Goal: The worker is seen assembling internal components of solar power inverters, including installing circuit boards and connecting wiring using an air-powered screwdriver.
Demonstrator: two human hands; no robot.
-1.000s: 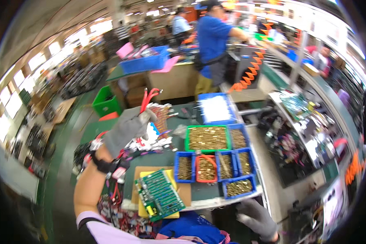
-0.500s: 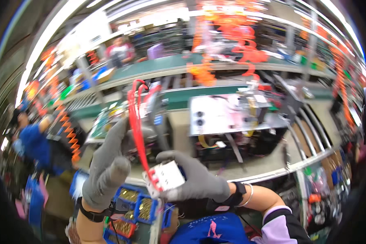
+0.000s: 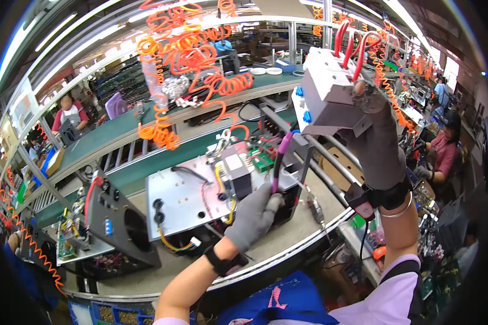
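My right hand point(image 3: 375, 143), in a grey glove, is raised at the right and closed around a grey metal box-shaped part point(image 3: 333, 100). That part has a white face on top, red cables point(image 3: 358, 59) rising from it and blue fittings on its left side. My left hand point(image 3: 255, 214), also gloved, pinches a black cable with purple sleeving point(image 3: 277, 173) at the right edge of an opened electrical unit. The unit carries a silver metal plate point(image 3: 179, 203), a dark grey block point(image 3: 235, 172) and a green circuit board point(image 3: 261, 160). The cable's lower end is hidden by my fingers.
A dark housing with a round fan opening point(image 3: 106, 225) stands at the left on the workbench. Orange coiled hoses point(image 3: 200, 59) hang over the far green conveyor point(image 3: 114, 135). A screwdriver-like tool point(image 3: 314, 208) hangs near the bench's right edge. Other people work at far left and right.
The view has turned right. The box part with red cables, earlier low between both hands, is now raised in my right hand alone. My left hand has moved to the purple-sleeved cable.
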